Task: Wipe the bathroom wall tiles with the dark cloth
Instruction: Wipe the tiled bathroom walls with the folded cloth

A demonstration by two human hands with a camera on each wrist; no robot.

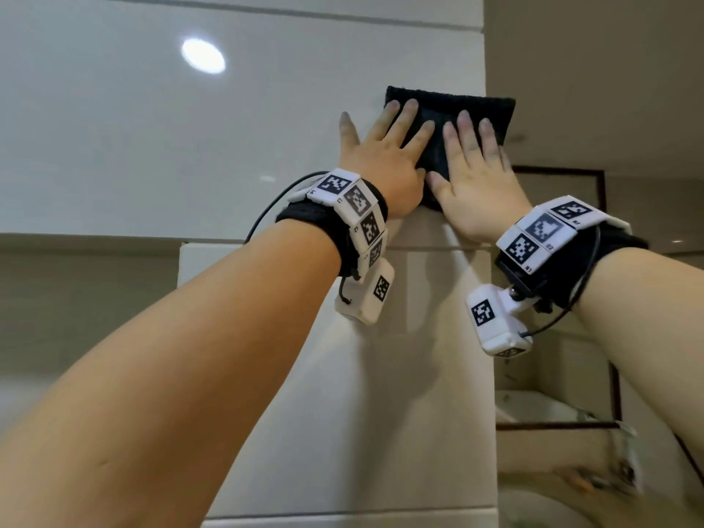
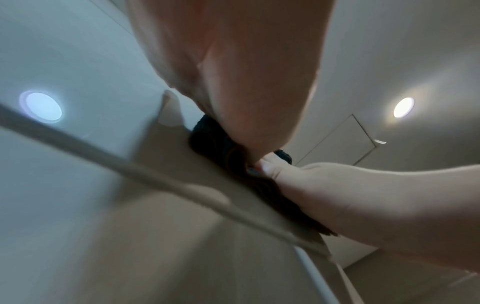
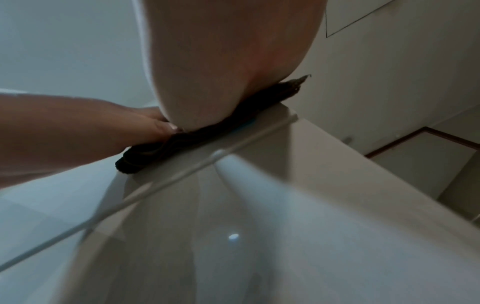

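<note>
A dark folded cloth [image 1: 453, 108] lies flat against the glossy white wall tiles [image 1: 190, 146], close to the wall's right corner edge. My left hand [image 1: 384, 146] presses its left part with straight, spread fingers; the little finger rests on bare tile. My right hand [image 1: 472, 161] presses the cloth's right part, fingers straight too. The two thumbs nearly meet at the cloth's lower edge. In the left wrist view the cloth [image 2: 207, 137] shows squeezed under my palm [image 2: 246, 82]. The right wrist view shows the cloth [image 3: 161, 150] flattened under the right palm [image 3: 221, 72].
A grout line [image 1: 95, 236] runs across the wall just below my wrists. The tiled wall ends at a vertical corner [image 1: 489, 337] on the right. Beyond it are a dark-framed panel [image 1: 594, 177] and a basin area [image 1: 552, 413]. A ceiling light reflects in the tile [image 1: 203, 56].
</note>
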